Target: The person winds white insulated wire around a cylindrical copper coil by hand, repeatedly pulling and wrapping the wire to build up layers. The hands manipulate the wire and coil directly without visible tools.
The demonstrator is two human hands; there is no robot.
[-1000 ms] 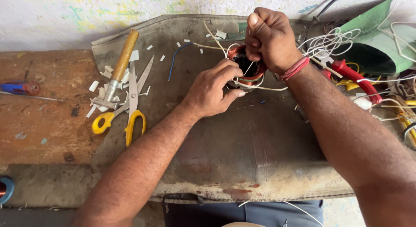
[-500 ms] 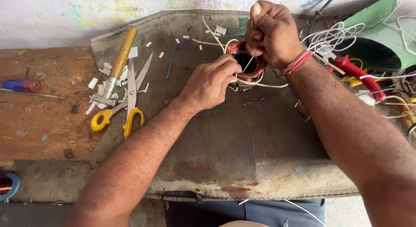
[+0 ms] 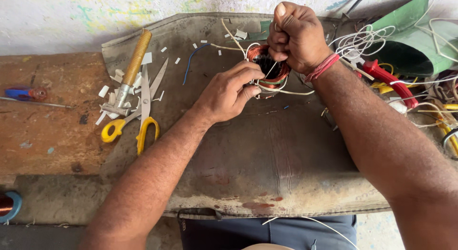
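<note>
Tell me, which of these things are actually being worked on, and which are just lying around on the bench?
In hand:
- copper wire coil, steadied by the left hand
- pale thread, pulled up by the right hand

Lying about:
- yellow-handled scissors
- wooden-handled tool
- blue screwdriver
- red-handled pliers
- white wire tangle
- paper scraps

**Hands & arms: pose**

L hand [image 3: 228, 93]: palm down, fingers curled fwd, tips pinched together; forearm bare, runs up from lower left. R hand [image 3: 296, 36]: closed fist, knuckles up, thumb on top; red band at wrist; forearm bare, enters from lower right. Hands close, not touching.
</note>
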